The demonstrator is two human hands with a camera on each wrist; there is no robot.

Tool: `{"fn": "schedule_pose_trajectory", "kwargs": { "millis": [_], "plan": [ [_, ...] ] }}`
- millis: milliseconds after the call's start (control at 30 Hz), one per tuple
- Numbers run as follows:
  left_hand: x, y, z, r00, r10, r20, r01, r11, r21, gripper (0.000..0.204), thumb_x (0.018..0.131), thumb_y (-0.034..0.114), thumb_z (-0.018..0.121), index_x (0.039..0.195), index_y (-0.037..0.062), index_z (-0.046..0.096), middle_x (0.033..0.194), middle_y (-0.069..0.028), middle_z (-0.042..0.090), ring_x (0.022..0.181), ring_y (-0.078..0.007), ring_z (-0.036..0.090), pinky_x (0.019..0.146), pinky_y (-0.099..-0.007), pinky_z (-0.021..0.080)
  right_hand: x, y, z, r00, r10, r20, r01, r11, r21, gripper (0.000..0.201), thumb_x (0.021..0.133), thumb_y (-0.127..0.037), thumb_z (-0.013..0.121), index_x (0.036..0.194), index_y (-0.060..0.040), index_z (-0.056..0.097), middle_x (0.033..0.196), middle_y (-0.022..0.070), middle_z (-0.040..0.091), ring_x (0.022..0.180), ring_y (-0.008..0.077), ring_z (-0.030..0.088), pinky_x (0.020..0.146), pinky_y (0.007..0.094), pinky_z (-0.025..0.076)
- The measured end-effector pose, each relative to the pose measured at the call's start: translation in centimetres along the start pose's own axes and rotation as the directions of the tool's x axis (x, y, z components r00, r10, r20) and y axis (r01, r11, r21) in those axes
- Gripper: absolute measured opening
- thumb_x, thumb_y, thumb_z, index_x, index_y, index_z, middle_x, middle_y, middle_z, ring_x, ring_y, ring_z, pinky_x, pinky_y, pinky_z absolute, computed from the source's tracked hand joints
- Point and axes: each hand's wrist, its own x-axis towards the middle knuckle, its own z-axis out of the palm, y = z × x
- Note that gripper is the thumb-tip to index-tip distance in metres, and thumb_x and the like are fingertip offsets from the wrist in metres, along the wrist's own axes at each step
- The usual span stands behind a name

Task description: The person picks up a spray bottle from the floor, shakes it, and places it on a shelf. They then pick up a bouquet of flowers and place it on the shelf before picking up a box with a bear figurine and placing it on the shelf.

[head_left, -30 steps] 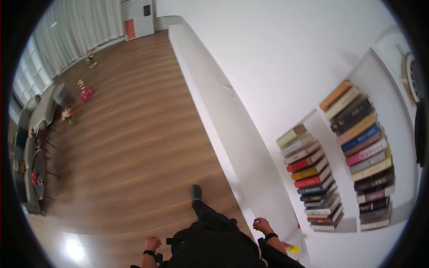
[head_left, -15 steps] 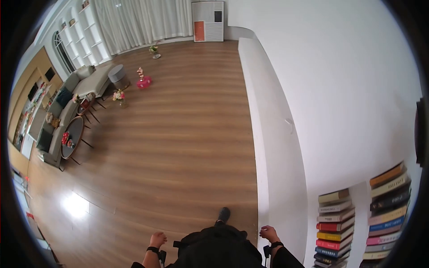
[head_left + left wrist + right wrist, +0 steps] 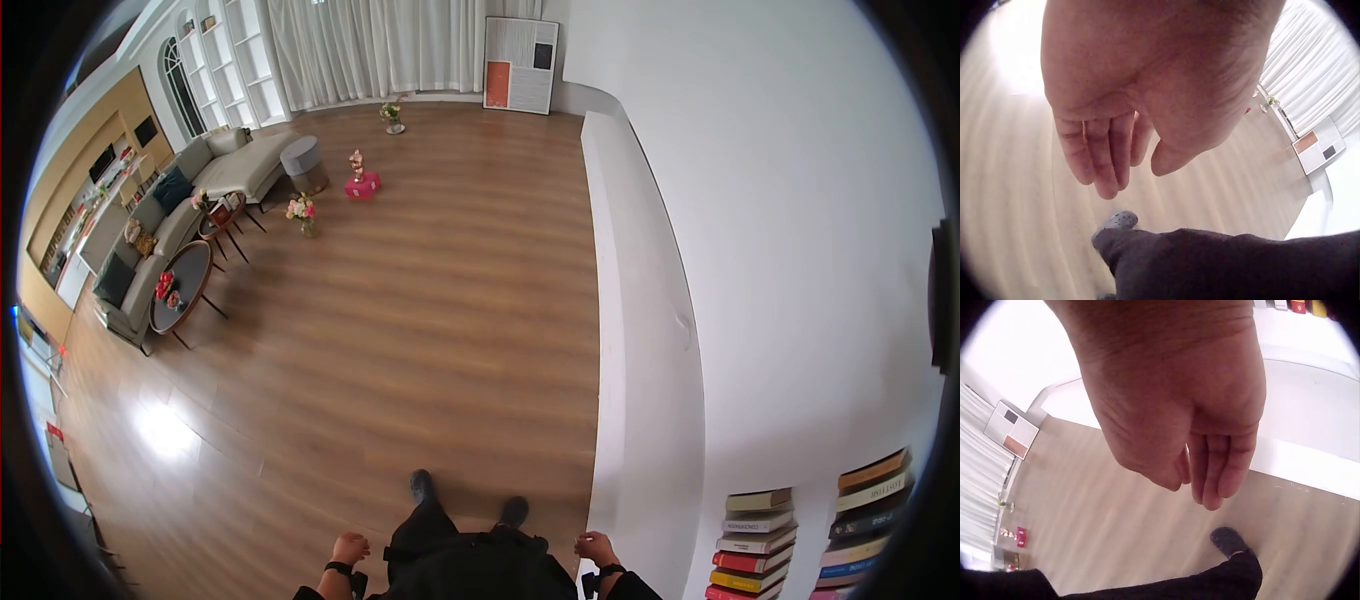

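My left hand (image 3: 350, 548) hangs at the left of the body in the head view, above the wooden floor (image 3: 430, 300). In the left wrist view the left hand (image 3: 1147, 87) has loosely bent fingers and holds nothing. My right hand (image 3: 596, 548) hangs at the right, beside the low white ledge (image 3: 650, 400). The right wrist view shows the right hand (image 3: 1179, 406) with relaxed, slightly bent fingers, nothing in them. Both hands wear black wrist straps.
Stacks of books (image 3: 752, 550) stand in wall niches at the lower right. A sofa (image 3: 170, 235), an oval table (image 3: 183, 285), a grey stool (image 3: 304, 165), flowers (image 3: 301, 210) and a pink box (image 3: 363, 185) are at the left. A framed board (image 3: 519, 65) leans at the back.
The head view has swung away from the bookshelves, so the sofa side shows more fully and the books sit lower. A second foot has come into view. Both hands still hang empty.
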Motion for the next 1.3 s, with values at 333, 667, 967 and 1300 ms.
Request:
{"fn": "schedule_pose_trajectory", "kwargs": {
  "millis": [333,667,967,1300],
  "plan": [
    [12.0,4.2,-11.5,0.997,0.043,0.065,-0.037,0.995,-0.093,0.030,0.086,0.016,0.059,0.110,-0.0021,0.064,0.083,-0.0122,0.070,0.071,-0.0204,0.070,0.059,-0.0303,0.055,-0.4,-4.1,10.9,1.000,0.021,-0.005,-0.020,0.984,0.176,0.022,0.086,-0.003,0.064,0.105,0.0070,0.060,0.084,0.0205,0.068,0.073,0.0304,0.071,0.060,0.0362,0.059],
    [15.7,8.3,-18.5,0.987,0.158,0.005,-0.154,0.970,-0.187,0.031,0.085,0.015,0.060,0.110,-0.0037,0.063,0.081,-0.0129,0.069,0.066,-0.0205,0.069,0.057,-0.0297,0.054,1.8,-13.2,21.0,0.994,-0.030,-0.102,0.026,0.999,-0.038,0.032,0.084,-0.007,0.064,0.112,0.0076,0.058,0.086,0.0166,0.068,0.073,0.0245,0.070,0.062,0.0312,0.057],
    [18.7,2.5,-19.9,0.977,-0.034,0.212,0.040,0.999,-0.022,0.023,0.089,0.013,0.057,0.106,-0.0009,0.064,0.087,-0.0118,0.069,0.071,-0.0208,0.069,0.060,-0.0322,0.055,3.9,-18.3,24.7,0.999,0.010,-0.042,-0.017,0.983,-0.183,0.031,0.086,-0.011,0.065,0.112,0.0057,0.059,0.088,0.0165,0.069,0.074,0.0236,0.070,0.062,0.0309,0.057],
    [17.4,12.3,-22.1,0.989,-0.142,-0.040,0.115,0.911,-0.397,0.036,0.088,0.017,0.058,0.117,-0.0048,0.058,0.092,-0.0158,0.069,0.075,-0.0239,0.069,0.063,-0.0332,0.055,13.7,-28.9,28.1,0.993,0.112,0.023,-0.099,0.942,-0.322,0.024,0.084,-0.012,0.062,0.099,0.0068,0.064,0.077,0.0145,0.068,0.068,0.0228,0.069,0.059,0.0316,0.056]
  ]
}}
